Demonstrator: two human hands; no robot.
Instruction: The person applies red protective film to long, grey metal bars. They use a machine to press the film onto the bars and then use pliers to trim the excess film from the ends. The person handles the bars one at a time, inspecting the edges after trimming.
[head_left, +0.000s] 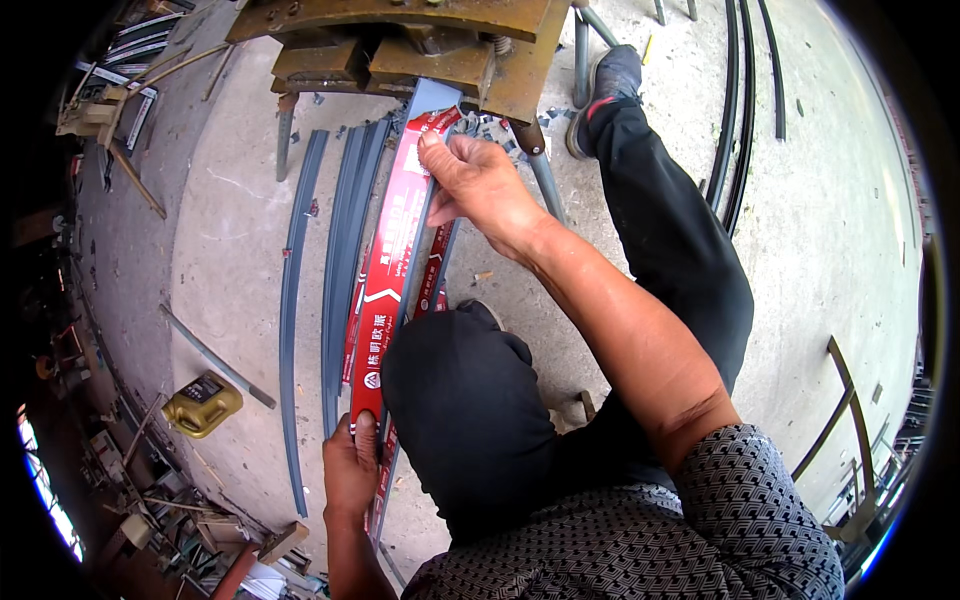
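Reaches forward with right hand [485, 190], pinching a red-filmed strip [385, 285] in nearly closed fingers [447, 206]; grips it nearer with curled left hand [349, 475].

Pale concrete floor [240, 230] here! Grey strips [350, 220] lie left of the right fingers [437, 157], gold jug [203, 405] farther left. Black strips [749, 90] well right.

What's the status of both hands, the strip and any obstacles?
Left hand, right hand grip red-filmed strip. Bare grey end at brown machine's edge. Knee close alongside.
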